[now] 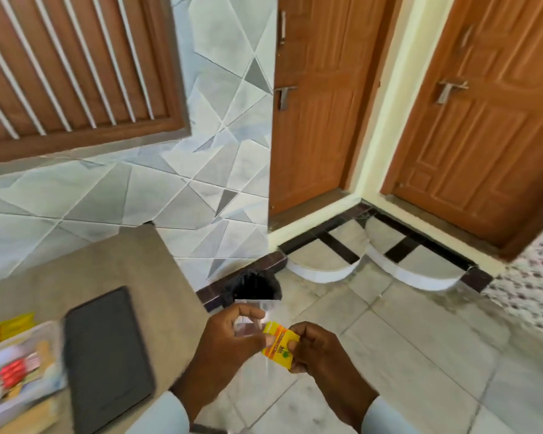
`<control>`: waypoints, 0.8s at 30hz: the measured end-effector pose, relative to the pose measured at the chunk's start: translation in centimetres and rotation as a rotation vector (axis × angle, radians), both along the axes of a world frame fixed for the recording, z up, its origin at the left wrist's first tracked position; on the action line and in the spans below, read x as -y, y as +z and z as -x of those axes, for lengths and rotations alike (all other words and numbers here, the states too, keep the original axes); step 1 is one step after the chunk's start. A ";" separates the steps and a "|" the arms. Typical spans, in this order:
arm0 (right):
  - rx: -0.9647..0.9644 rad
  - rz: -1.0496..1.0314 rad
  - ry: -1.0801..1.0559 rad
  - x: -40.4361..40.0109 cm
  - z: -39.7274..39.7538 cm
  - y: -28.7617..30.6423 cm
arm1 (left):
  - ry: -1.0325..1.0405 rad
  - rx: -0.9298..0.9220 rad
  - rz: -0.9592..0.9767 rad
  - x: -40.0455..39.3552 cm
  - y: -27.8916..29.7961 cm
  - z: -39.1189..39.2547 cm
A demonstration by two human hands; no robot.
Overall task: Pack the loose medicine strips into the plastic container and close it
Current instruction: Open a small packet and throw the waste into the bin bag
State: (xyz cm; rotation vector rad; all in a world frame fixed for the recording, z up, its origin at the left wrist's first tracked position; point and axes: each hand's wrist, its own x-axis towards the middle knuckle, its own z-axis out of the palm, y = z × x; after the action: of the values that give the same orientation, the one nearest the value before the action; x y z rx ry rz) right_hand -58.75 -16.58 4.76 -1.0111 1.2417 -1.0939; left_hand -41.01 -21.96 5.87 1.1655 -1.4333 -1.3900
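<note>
Hands are pinching medicine strips over the floor: the left hand [232, 336] is gripping a silvery strip [253, 317], the right hand [314, 349] a yellow sachet [278, 344] whose print is too blurred to read. Beside them, the plastic container [19, 368] on the table [107, 264] is sitting open, part-filled; closing appears to remain undone.

Clear rectangular plastic container [19, 368] sits open at near left on the tan tabletop, w/ blurred red, white & yellow medicine strips [13, 374] piled inside. Small yellow-and-orange medicine sachet [278, 344] is held mid-air at near centre, tilted, beside a silvery foil strip [253, 321] that's partly hidden.
</note>
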 end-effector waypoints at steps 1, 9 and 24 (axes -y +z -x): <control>-0.002 0.000 -0.009 0.5 1.1 -0.1 | -0.003 0.001 -0.013 0.5 -0.1 1.1; -0.145 -0.017 0.054 10.0 7.5 -1.8 | -0.002 0.083 -0.015 9.3 -2.0 8.5; -0.683 -0.198 0.242 35.6 13.7 -4.9 | -0.004 0.142 -0.099 31.4 -8.1 12.6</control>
State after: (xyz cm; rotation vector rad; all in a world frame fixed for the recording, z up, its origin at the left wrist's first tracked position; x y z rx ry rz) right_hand -72.40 -52.21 -0.18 -1.3941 1.6692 -0.4241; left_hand -53.62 -53.40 -2.25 1.3485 -1.4799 -1.4184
